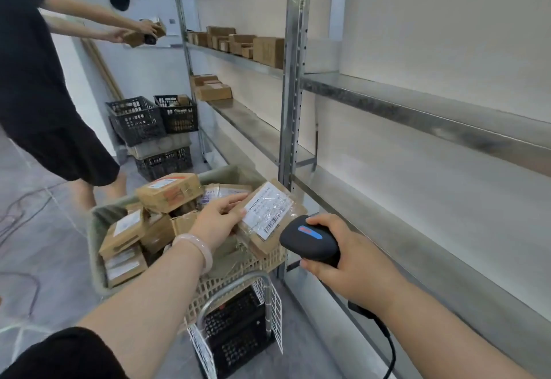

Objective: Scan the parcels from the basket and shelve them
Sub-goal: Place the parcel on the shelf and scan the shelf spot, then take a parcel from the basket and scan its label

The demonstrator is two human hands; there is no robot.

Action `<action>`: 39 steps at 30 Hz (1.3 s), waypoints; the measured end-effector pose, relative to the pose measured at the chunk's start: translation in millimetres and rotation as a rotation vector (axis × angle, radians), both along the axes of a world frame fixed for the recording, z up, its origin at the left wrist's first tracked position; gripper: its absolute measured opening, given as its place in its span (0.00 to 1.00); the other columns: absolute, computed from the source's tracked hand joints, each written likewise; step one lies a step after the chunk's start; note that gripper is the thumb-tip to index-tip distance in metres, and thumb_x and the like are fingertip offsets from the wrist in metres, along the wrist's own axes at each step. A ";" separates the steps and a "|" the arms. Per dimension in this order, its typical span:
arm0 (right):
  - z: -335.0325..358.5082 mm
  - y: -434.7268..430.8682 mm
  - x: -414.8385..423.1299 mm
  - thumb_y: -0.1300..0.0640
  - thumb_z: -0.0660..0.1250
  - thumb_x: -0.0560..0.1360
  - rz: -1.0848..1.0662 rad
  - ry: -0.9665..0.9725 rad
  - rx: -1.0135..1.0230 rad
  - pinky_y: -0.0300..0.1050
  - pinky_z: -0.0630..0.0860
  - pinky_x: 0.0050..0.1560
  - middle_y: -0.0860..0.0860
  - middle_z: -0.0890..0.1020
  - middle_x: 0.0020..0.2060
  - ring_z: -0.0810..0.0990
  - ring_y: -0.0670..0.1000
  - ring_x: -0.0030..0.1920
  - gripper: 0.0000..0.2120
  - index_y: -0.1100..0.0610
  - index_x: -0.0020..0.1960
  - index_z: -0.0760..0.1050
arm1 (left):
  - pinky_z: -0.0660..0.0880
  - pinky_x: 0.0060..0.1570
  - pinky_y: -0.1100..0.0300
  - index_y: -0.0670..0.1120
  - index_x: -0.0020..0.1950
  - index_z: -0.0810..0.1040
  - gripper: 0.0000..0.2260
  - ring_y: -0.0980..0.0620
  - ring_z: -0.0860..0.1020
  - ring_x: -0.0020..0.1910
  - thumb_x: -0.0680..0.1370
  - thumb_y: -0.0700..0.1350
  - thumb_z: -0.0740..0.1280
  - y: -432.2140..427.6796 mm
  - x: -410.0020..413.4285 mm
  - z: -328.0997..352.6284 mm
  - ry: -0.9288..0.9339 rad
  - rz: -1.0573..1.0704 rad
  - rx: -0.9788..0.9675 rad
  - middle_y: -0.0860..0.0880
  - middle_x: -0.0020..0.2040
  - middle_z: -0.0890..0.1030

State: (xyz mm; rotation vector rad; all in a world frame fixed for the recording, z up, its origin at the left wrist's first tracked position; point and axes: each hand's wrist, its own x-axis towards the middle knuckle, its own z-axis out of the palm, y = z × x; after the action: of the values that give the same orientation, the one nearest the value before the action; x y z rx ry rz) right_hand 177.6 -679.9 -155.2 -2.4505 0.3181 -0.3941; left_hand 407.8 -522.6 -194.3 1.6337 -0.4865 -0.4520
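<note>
L hand (219, 221) fingers (231, 201) pinched the labelled parcel (271, 208) label-up so the barcode scanner (308, 241), gripped in R hand (351, 268) fingers (313, 268) just beside, could read it.

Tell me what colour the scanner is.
The scanner is black with a blue-and-red strip on top; head view.

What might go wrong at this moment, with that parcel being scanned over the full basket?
The left hand holds the parcel by one end only, so it may slip into the piled basket. Shiny tape over its label might glare and spoil the scanner read. The cable trailing below the right hand may snag.
</note>
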 end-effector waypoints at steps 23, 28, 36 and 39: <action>27.9 28.2 145.8 0.37 0.73 0.69 0.016 0.178 -0.176 0.35 0.75 0.43 0.35 0.80 0.49 0.78 0.36 0.48 0.27 0.31 0.61 0.61 | 0.78 0.50 0.58 0.66 0.51 0.84 0.15 0.55 0.82 0.54 0.80 0.43 0.69 33.4 158.2 -44.5 0.099 0.033 0.056 0.56 0.55 0.85; 20.7 30.1 166.7 0.38 0.73 0.69 0.017 0.183 -0.142 0.39 0.77 0.47 0.36 0.80 0.51 0.79 0.40 0.49 0.28 0.32 0.63 0.61 | 0.78 0.49 0.57 0.67 0.48 0.84 0.17 0.57 0.83 0.49 0.80 0.42 0.69 30.9 173.0 -51.8 0.131 0.048 0.040 0.56 0.53 0.86; -29.3 5.9 220.1 0.49 0.77 0.71 -0.137 -0.002 0.253 0.29 0.74 0.40 0.36 0.81 0.47 0.80 0.36 0.41 0.26 0.32 0.60 0.68 | 0.82 0.51 0.47 0.60 0.59 0.81 0.11 0.50 0.80 0.56 0.81 0.45 0.68 13.8 176.7 -66.8 0.428 0.238 -0.076 0.53 0.59 0.82; -49.9 -4.8 246.8 0.54 0.78 0.71 -0.179 -0.086 0.430 0.31 0.75 0.38 0.37 0.79 0.50 0.80 0.35 0.39 0.26 0.35 0.60 0.70 | 0.81 0.34 0.59 0.59 0.63 0.80 0.11 0.55 0.79 0.52 0.81 0.48 0.68 1.1 173.3 -63.6 0.486 0.280 -0.108 0.56 0.57 0.81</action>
State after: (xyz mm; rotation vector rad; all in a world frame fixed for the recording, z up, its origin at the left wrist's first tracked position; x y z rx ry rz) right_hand 424.5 -684.7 -205.0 -1.9864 0.5283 -0.4534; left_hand 581.2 -521.5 -257.9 1.3988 0.0797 -0.5781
